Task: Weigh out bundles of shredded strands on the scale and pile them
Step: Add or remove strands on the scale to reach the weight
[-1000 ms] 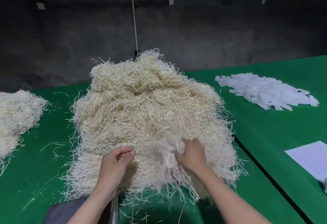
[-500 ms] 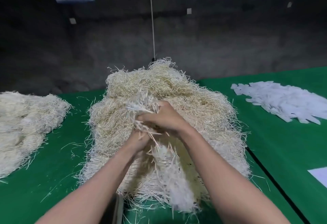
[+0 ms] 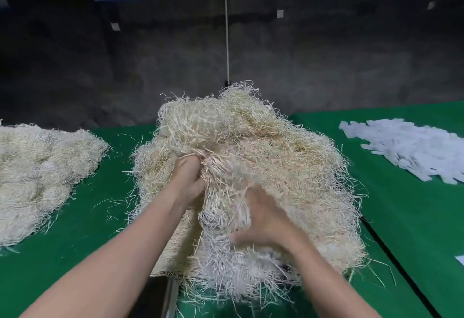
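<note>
Centrally, the left hand (image 3: 188,179) is fisted around a tuft of strands pulled up from the heap (image 3: 251,167). The right hand (image 3: 263,219), blurred and with fingers spread, presses the heap down; what it holds cannot be told. Good practice: pin the mass and draw the tuft free slowly, limiting tangles. A finished pile (image 3: 42,169) lies at left.

Both forearms are showing bare up to the frame edge, no sleeves in view. Left hand (image 3: 188,177) and right hand (image 3: 263,219) are wearing no gloves, rings or watch.
</note>
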Tool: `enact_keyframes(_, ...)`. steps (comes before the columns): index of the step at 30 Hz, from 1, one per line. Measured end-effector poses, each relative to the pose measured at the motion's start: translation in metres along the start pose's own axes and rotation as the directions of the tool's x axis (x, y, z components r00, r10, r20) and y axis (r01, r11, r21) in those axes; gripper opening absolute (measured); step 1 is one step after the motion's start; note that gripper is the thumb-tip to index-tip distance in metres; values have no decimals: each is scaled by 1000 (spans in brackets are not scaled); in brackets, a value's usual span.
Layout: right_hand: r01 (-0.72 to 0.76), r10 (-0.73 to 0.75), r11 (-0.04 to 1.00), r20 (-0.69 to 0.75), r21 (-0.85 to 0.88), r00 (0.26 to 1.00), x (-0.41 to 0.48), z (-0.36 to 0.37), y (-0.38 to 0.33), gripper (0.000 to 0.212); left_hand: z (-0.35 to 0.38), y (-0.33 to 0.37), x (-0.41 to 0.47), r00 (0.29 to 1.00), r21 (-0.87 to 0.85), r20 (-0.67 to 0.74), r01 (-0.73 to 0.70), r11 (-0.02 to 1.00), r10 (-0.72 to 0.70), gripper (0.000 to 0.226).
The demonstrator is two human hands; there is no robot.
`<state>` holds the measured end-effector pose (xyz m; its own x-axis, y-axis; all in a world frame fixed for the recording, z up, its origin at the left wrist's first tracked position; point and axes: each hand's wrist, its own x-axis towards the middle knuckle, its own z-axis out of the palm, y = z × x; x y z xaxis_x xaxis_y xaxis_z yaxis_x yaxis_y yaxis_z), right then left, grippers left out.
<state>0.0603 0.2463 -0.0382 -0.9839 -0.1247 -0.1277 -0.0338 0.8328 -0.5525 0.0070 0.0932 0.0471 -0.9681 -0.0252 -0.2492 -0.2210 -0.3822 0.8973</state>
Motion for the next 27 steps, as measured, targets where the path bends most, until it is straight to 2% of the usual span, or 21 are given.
enact_keyframes(1,-21,21,998,-5,-57,1000,3,11,2,107,-1,4,0,999,-2,34,0,1000,0,13)
enact_keyframes(3,-92,91,996,-129,-6,988,10,5,12,80,-11,13,6,997,164,30,-73,984,69,12)
enact_keyframes(5,-91,147,978,-317,185,937,18,-27,26,46,-31,24,19,974,351,-58,-185,918,219,19)
enact_keyframes(6,-50,168,953,-384,298,908,21,-47,29,31,-41,29,24,964,389,-93,-196,900,250,21)
enact_keyframes(9,96,173,818,-403,567,899,21,-91,17,15,-64,31,39,974,431,-141,-101,897,177,12)
enact_keyframes(10,123,171,772,-391,624,904,19,-100,9,8,-69,29,43,978,477,-138,-73,876,156,24)
enact_keyframes(13,118,200,704,-355,700,913,21,-115,-10,12,-64,20,48,979,671,6,-154,725,202,26)
enact_keyframes(15,92,214,682,-318,726,924,26,-120,-19,3,-50,20,40,972,720,170,-234,654,161,52)
enact_keyframes(16,95,205,676,-310,731,929,29,-123,-25,9,-42,21,35,960,718,260,-265,644,105,72)
enact_keyframes(18,119,201,615,-301,779,932,33,-129,-40,16,-29,25,26,916,640,401,-274,718,-8,105)
enact_keyframes(20,130,249,524,-298,842,921,39,-127,-54,18,-21,26,18,897,528,435,-180,830,-82,120)
enact_keyframes(21,132,291,451,-285,883,913,42,-122,-61,19,-15,23,12,898,461,428,-116,880,-106,115)
enact_keyframes(23,71,305,233,-143,970,942,44,-102,-81,27,-2,14,7,887,361,443,-42,932,-131,74)
enact_keyframes(24,9,230,107,-34,994,973,43,-92,-90,34,3,8,5,897,365,423,-39,930,-129,93)
enact_keyframes(25,-25,128,12,23,1000,991,43,-85,-94,38,6,2,9,918,341,391,-77,937,-67,62)
enact_keyframes(27,9,-21,-94,-11,996,1000,44,-84,-88,27,7,0,11,965,301,262,-95,949,14,44)
